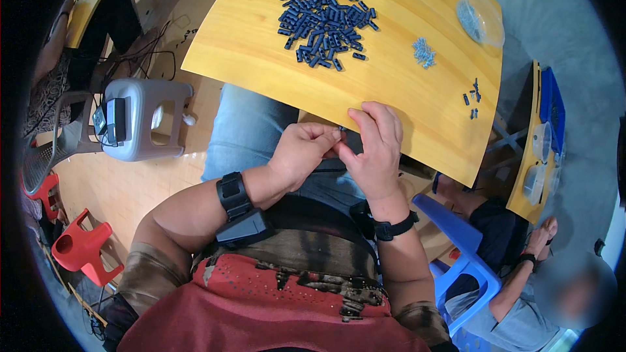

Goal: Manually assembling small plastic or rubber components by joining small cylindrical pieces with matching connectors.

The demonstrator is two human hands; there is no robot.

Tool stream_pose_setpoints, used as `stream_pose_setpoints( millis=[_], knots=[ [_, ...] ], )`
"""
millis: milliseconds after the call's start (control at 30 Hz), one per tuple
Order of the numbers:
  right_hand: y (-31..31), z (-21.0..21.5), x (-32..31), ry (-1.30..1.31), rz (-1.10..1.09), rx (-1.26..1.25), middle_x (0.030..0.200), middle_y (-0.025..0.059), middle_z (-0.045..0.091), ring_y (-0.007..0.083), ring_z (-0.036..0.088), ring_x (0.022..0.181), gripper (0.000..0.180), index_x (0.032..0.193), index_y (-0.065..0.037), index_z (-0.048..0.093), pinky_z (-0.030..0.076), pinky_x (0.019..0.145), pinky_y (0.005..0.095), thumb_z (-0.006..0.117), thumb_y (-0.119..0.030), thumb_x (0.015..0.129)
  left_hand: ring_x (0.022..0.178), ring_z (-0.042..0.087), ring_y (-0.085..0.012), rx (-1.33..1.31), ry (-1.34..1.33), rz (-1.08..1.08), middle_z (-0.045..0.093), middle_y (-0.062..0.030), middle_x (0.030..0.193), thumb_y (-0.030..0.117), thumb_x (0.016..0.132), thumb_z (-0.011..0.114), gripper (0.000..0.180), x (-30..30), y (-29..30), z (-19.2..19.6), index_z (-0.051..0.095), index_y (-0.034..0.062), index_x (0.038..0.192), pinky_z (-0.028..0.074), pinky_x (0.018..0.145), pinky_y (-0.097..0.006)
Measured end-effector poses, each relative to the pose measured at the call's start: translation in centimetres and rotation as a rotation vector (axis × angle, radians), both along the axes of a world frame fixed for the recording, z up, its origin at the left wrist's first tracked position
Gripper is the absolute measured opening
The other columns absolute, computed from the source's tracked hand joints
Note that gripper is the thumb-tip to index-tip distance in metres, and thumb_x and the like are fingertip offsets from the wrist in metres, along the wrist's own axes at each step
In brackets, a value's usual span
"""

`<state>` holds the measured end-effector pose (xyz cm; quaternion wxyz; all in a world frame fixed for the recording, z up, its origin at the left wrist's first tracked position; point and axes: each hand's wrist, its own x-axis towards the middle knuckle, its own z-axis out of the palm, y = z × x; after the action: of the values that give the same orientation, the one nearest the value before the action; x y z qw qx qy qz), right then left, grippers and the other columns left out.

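Observation:
My left hand (301,154) is closed in a pinch just off the table's near edge, with a small dark piece (342,129) at its fingertips. Most of that piece is covered by fingers, so its kind is unclear. Facing it, my right hand (378,146) curls around the same piece, its thumb against the left fingertips and its other fingers bent over the table edge. On the yellow wooden table (241,32) beyond lies a large heap of small black oblong parts (326,23). To the right of it sits a little pile of silvery screw-like pieces (424,53).
A clear plastic tub (480,18) of small metal pieces stands at the far right. Several loose parts (472,99) lie below it. A grey stool (145,117) and a red stool (85,248) are at left; a blue chair (463,248) and a seated person (521,306) at right.

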<state>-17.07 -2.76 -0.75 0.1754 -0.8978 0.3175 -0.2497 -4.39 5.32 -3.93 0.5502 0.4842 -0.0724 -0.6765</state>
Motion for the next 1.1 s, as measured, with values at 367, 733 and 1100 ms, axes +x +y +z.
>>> stream_pose_setpoints(
  millis=[367,733,1100],
  knots=[
    [-0.2,-1.0,-0.4,0.029,0.046,-0.023,0.117,0.0114,0.055,0.0299,0.051,0.112,0.049,0.108,-0.002,0.062,0.041,0.094,0.0413,0.074,-0.011,0.062,0.08,0.06,-0.0096,0.04,-0.166,-0.007,0.067,-0.0064,0.087,0.006,0.093,0.055,0.018,-0.3,-0.2,0.7,0.067,-0.0074,0.097,0.05,0.075,-0.023],
    [-0.4,-1.1,-0.4,0.013,0.042,-0.01,0.115,0.0101,0.058,0.0283,0.053,0.11,0.048,0.106,-0.002,0.064,0.044,0.092,0.0404,0.075,-0.011,0.06,0.083,0.057,-0.0086,-0.012,-0.157,-0.029,0.065,-0.0062,0.092,0.004,0.092,0.054,0.017,-0.1,-0.1,0.3,0.067,-0.0061,0.096,0.046,0.073,-0.022],
    [-0.5,-1.4,-0.3,-0.022,0.038,-0.005,0.113,0.0095,0.059,0.0282,0.054,0.107,0.047,0.105,-0.003,0.065,0.045,0.089,0.0399,0.075,-0.01,0.059,0.059,0.046,-0.003,-0.107,-0.243,-0.019,0.062,0.0023,0.072,0.011,0.092,0.059,0.015,0.1,-0.2,0.2,0.069,0.0013,0.097,0.037,0.053,-0.019]
  ],
)
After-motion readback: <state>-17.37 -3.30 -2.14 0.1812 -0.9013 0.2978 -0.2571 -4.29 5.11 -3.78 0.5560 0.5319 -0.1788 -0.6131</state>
